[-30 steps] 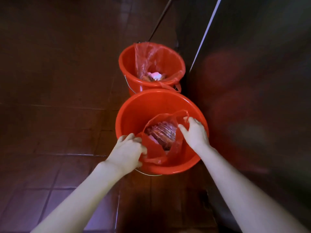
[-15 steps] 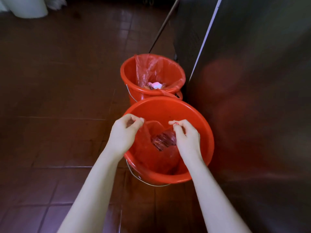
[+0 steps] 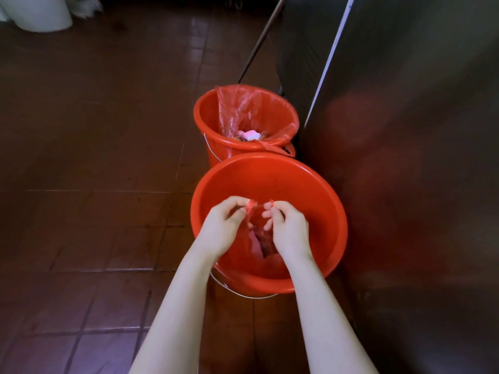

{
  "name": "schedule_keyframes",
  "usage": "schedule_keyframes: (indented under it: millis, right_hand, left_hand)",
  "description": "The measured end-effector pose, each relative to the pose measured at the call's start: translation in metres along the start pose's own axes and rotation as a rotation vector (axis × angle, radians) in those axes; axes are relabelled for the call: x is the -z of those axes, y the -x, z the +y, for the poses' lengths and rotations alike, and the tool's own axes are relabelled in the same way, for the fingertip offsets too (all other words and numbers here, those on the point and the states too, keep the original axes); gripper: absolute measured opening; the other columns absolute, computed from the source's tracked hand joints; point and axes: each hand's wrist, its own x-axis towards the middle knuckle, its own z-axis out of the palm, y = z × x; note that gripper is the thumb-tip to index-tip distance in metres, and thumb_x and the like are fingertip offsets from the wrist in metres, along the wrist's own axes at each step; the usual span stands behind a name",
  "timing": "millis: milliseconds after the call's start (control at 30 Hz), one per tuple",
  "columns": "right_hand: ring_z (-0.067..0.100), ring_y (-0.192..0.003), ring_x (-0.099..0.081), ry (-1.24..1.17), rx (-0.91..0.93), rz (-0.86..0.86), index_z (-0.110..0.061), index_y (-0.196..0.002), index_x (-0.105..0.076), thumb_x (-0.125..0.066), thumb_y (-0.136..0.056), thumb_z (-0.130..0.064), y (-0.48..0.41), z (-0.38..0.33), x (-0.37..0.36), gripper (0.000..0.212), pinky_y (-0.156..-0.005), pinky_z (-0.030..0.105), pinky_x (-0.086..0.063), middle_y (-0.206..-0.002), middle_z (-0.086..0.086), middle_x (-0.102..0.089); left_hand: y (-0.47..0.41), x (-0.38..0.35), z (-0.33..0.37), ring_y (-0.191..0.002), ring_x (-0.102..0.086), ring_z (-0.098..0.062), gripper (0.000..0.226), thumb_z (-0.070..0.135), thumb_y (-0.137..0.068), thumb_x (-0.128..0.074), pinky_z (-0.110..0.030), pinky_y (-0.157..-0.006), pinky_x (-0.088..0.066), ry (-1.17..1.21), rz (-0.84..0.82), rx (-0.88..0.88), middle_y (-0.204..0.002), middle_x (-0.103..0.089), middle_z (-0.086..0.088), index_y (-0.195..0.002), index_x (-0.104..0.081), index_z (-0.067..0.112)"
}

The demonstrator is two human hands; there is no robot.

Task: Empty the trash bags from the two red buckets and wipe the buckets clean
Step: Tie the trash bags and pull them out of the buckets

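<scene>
Two red buckets stand on the floor, one behind the other. Over the near bucket (image 3: 318, 201), my left hand (image 3: 224, 228) and my right hand (image 3: 289, 230) each pinch a handle of a red trash bag (image 3: 259, 247). The bag hangs between them inside the bucket, with rubbish showing through it. The two handles are close together above the bag's mouth. The far bucket (image 3: 208, 122) still has its own red trash bag (image 3: 243, 109) lining it, with white and pink rubbish at the bottom.
A dark metal cabinet (image 3: 405, 130) stands right beside both buckets. A thin pole (image 3: 259, 41) leans against it behind the far bucket. A white container (image 3: 37, 12) sits at the far left on the brown tiled floor (image 3: 94, 157).
My hands have lifted the bag's edges off the bucket's bottom and brought the two handles together above the bag. The view has tilted up a little.
</scene>
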Motion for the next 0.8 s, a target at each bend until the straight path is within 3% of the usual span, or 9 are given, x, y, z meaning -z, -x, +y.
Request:
schedule_keyframes:
  millis: [67,167,233,333,467,600,800]
  right_hand:
    - [0.0,-0.056,-0.058,0.029,-0.002,-0.038,-0.011,-0.097,-0.071,-0.052,-0.097,-0.01,-0.001,0.003,0.0,0.02,-0.06,0.003,-0.039,-0.07,0.0,-0.069]
    - [0.007,-0.067,-0.066,0.064,0.014,-0.096,-0.013,-0.089,-0.075,-0.061,-0.093,-0.015,0.005,0.008,-0.003,0.014,-0.07,0.022,-0.05,-0.074,-0.001,-0.072]
    - [0.009,-0.069,-0.071,0.01,-0.002,-0.112,-0.013,-0.085,-0.074,-0.065,-0.09,-0.013,0.007,0.01,-0.001,0.01,-0.075,0.027,-0.056,-0.075,-0.002,-0.074]
    - [0.003,-0.064,-0.071,0.005,0.005,-0.152,-0.017,-0.085,-0.071,-0.066,-0.089,-0.011,0.008,0.013,0.001,0.009,-0.075,0.025,-0.057,-0.075,-0.005,-0.074]
    - [0.001,-0.064,-0.07,0.053,0.012,-0.211,-0.015,-0.095,-0.064,-0.065,-0.091,-0.016,0.009,0.017,-0.001,0.004,-0.072,0.019,-0.056,-0.072,-0.005,-0.074]
    - [-0.006,-0.063,-0.067,0.041,0.014,-0.241,-0.024,-0.088,-0.047,-0.07,-0.088,-0.02,0.006,0.019,0.006,0.023,-0.057,0.006,-0.045,-0.061,-0.01,-0.071]
    - [-0.005,-0.067,-0.066,0.182,0.127,-0.306,-0.03,-0.089,-0.043,-0.072,-0.086,-0.023,0.007,0.015,0.015,0.03,-0.054,0.014,-0.049,-0.073,-0.01,-0.069]
  left_hand:
    - [0.0,-0.004,-0.004,-0.076,-0.068,-0.011,0.017,0.011,-0.095,-0.061,-0.02,-0.075,-0.053,-0.019,-0.012,-0.015,-0.094,-0.07,-0.001,-0.095,-0.074,0.02]
    - [-0.001,-0.007,-0.012,-0.076,-0.072,-0.015,0.009,0.011,-0.087,-0.071,-0.027,-0.077,-0.057,0.054,0.041,0.044,-0.078,-0.074,-0.002,-0.09,-0.077,0.017]
    - [-0.001,-0.007,-0.016,-0.072,-0.073,-0.02,0.012,0.008,-0.082,-0.076,-0.029,-0.072,-0.058,0.179,0.097,0.128,-0.074,-0.074,-0.006,-0.093,-0.073,0.012]
    - [-0.002,-0.006,-0.021,-0.072,-0.074,-0.019,0.027,0.011,-0.081,-0.077,-0.021,-0.063,-0.056,0.263,0.068,0.204,-0.076,-0.075,-0.005,-0.106,-0.069,0.015]
    - [-0.004,-0.002,-0.023,-0.078,-0.074,-0.016,0.028,0.018,-0.083,-0.076,-0.018,-0.067,-0.057,0.205,-0.033,0.231,-0.082,-0.076,-0.002,-0.109,-0.07,0.023]
    - [-0.005,0.001,-0.02,-0.08,-0.074,-0.016,0.025,0.019,-0.082,-0.075,-0.017,-0.065,-0.055,0.197,-0.108,0.239,-0.084,-0.076,-0.004,-0.107,-0.072,0.022]
    - [-0.005,0.006,-0.01,-0.085,-0.073,-0.024,0.018,0.014,-0.084,-0.073,-0.024,-0.076,-0.058,0.122,-0.269,0.248,-0.091,-0.076,-0.011,-0.102,-0.076,0.015]
